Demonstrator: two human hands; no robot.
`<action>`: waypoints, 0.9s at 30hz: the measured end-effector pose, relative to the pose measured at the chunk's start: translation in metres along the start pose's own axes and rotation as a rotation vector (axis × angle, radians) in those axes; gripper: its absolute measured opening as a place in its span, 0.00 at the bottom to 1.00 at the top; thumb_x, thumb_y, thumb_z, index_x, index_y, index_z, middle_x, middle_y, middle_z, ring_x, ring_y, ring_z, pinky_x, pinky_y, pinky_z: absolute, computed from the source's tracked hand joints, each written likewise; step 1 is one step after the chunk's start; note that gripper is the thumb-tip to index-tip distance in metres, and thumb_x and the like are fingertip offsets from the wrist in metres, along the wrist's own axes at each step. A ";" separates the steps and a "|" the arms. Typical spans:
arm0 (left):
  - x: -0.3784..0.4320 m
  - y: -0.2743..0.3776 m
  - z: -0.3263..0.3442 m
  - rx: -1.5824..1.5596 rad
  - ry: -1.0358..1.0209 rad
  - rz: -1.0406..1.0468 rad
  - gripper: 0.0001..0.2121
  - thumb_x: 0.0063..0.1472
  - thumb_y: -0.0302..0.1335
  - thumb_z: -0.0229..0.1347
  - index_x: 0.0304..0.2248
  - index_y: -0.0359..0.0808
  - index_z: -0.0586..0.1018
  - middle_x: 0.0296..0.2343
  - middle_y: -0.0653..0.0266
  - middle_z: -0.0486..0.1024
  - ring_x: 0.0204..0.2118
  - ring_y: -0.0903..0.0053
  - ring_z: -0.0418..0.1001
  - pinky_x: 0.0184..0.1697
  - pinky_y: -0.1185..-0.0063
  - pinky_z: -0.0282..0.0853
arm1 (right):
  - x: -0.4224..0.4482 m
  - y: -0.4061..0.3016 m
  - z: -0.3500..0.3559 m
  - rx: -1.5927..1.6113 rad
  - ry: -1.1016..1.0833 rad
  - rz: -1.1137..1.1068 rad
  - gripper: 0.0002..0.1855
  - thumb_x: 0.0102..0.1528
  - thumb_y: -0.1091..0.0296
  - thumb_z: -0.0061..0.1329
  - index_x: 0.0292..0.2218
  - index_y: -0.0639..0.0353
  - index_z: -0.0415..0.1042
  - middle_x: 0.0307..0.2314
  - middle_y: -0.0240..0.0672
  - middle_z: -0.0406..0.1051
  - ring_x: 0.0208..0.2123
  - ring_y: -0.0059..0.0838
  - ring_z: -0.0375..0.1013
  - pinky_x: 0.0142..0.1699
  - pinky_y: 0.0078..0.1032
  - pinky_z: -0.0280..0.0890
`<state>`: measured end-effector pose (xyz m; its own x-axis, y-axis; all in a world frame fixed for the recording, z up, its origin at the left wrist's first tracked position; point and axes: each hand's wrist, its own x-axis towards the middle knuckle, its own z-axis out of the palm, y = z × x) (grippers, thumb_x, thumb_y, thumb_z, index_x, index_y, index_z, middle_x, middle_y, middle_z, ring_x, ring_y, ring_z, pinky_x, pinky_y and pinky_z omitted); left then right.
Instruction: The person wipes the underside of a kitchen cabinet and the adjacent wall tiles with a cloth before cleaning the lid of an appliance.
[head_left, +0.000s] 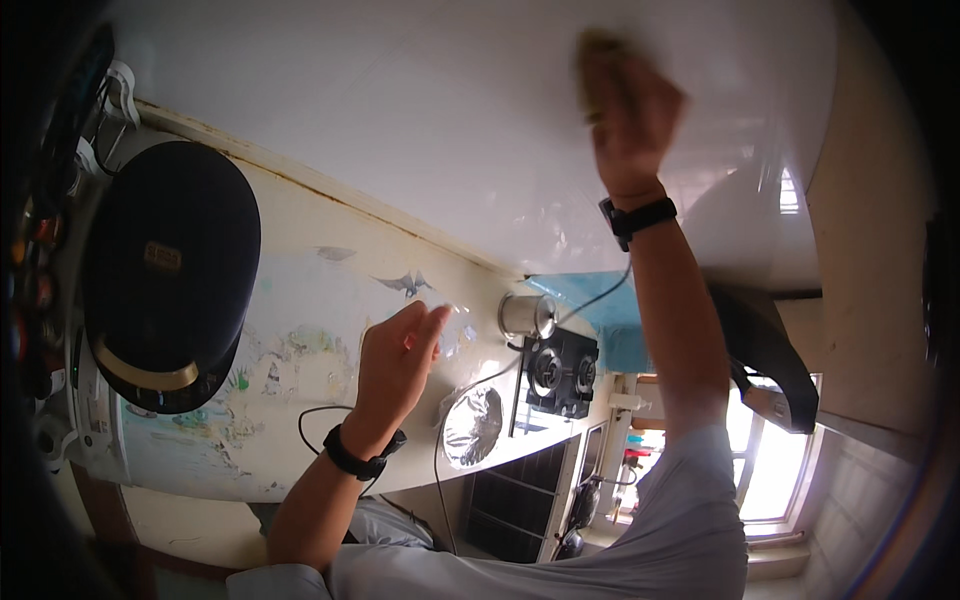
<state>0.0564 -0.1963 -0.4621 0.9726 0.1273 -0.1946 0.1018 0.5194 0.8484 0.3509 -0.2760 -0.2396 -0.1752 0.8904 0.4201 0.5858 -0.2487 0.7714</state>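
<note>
My right hand (641, 112) is raised high, gripping a yellowish sponge or folded cloth (596, 64) against a glossy white wall panel (420, 112). Motion blurs both the hand and what it holds. My left hand (397, 367) hovers over the worn, picture-patterned countertop (300, 375) with its fingers curled into a loose fist. No object shows in it. Black bands with thin cables circle both wrists. Just right of the left hand are a lidded metal pot (525, 315) and a foil-covered round thing (472, 427).
A black cooker with a gold handle (172, 277) stands on the counter at left. Farther right sit a two-burner gas stove (559, 373) and a dark range hood (769, 349), with a bright window (772, 465) beyond. Loose cable (442, 427) hangs across the counter's front edge.
</note>
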 end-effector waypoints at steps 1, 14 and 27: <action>0.003 -0.008 -0.006 0.026 -0.014 0.030 0.10 0.70 0.33 0.56 0.34 0.34 0.75 0.21 0.69 0.70 0.23 0.84 0.71 0.27 0.81 0.66 | -0.002 -0.006 0.000 0.047 -0.138 -0.122 0.25 0.55 0.75 0.52 0.52 0.41 0.80 0.50 0.26 0.73 0.50 0.36 0.71 0.54 0.36 0.69; -0.015 -0.009 -0.002 0.196 0.001 0.278 0.05 0.61 0.16 0.61 0.35 0.33 0.79 0.30 0.66 0.79 0.32 0.79 0.79 0.38 0.80 0.76 | 0.021 -0.014 -0.005 0.329 -0.368 -0.416 0.15 0.53 0.78 0.55 0.42 0.50 0.80 0.45 0.28 0.77 0.49 0.29 0.75 0.51 0.28 0.75; -0.019 0.013 -0.028 0.101 -0.027 0.080 0.11 0.74 0.31 0.47 0.49 0.36 0.74 0.29 0.60 0.74 0.31 0.75 0.74 0.34 0.74 0.69 | 0.020 -0.012 -0.005 0.316 -0.383 -0.240 0.21 0.49 0.76 0.58 0.42 0.38 0.82 0.45 0.19 0.78 0.48 0.32 0.74 0.55 0.31 0.73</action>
<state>0.0331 -0.1681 -0.4616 0.9836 0.1412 -0.1125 0.0433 0.4204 0.9063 0.3363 -0.2574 -0.2381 -0.0671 0.9977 0.0010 0.7845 0.0522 0.6180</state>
